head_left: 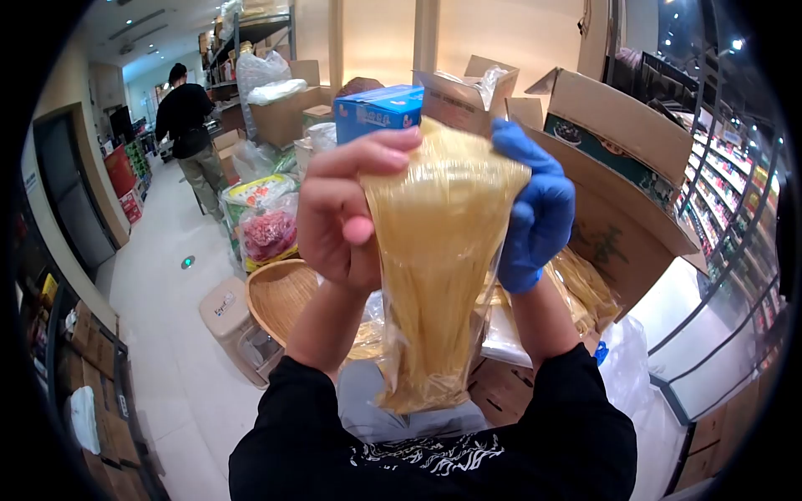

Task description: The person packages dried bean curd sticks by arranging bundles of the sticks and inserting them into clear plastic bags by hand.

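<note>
Your bare left hand (pixel 338 213) and gloved right hand (pixel 535 213) both clamped on top of noodle bag (pixel 434 267); long axis vertical, hanging toward you, above open cartons (pixel 618 167)

Clear bag of pale yellow noodles (pixel 439 250), held upright, fanned wide on top, bunched below

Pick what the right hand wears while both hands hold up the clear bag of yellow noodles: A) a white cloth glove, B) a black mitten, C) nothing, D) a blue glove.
D: the right hand wears a blue glove as it grips the bag of noodles; the left hand is bare.
</note>
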`<move>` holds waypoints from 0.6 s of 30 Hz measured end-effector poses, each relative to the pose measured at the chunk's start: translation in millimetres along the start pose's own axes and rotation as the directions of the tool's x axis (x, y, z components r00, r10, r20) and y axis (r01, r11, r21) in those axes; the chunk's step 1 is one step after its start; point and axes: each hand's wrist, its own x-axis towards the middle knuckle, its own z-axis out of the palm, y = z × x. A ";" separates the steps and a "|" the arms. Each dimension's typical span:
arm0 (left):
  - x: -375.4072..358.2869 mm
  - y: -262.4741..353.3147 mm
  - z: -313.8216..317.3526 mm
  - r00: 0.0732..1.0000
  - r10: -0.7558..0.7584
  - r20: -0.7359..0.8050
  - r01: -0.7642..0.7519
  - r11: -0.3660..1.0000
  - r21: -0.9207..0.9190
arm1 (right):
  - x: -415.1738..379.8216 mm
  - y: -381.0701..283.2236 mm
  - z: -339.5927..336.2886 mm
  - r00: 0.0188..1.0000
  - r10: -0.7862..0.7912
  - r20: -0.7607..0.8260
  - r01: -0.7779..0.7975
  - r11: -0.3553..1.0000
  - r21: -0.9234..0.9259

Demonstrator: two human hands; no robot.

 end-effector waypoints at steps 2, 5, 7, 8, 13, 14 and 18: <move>-6.4 4.3 -6.0 1.000 -0.019 0.014 0.019 1.000 -0.001 | -13.3 1.2 -1.7 0.996 0.056 0.067 -0.057 0.998 0.008; -18.2 11.7 -12.9 0.996 -0.091 -0.008 0.092 0.996 0.024 | -28.0 0.7 -7.8 0.979 0.115 0.168 -0.108 0.993 -0.051; -24.0 11.4 -17.8 0.996 -0.094 0.001 0.094 0.995 0.018 | -38.6 6.6 -6.8 0.959 0.195 0.206 -0.213 0.974 0.071; -26.6 13.2 -19.7 0.994 -0.112 0.014 0.112 0.994 -0.001 | -37.6 2.7 -11.2 0.941 0.247 0.231 -0.265 0.963 0.047; -35.4 22.8 -27.6 0.993 -0.077 0.094 0.087 0.990 -0.115 | -44.7 1.9 -16.2 0.908 0.291 0.301 -0.345 0.927 0.145; -35.3 26.9 -31.1 0.987 -0.079 0.138 0.093 0.991 -0.098 | -44.8 1.4 -15.5 0.897 0.311 0.315 -0.387 0.897 0.214; -33.8 36.1 -28.5 0.981 -0.099 0.168 0.115 0.990 -0.085 | -52.9 8.0 -19.4 0.888 0.318 0.331 -0.420 0.854 0.306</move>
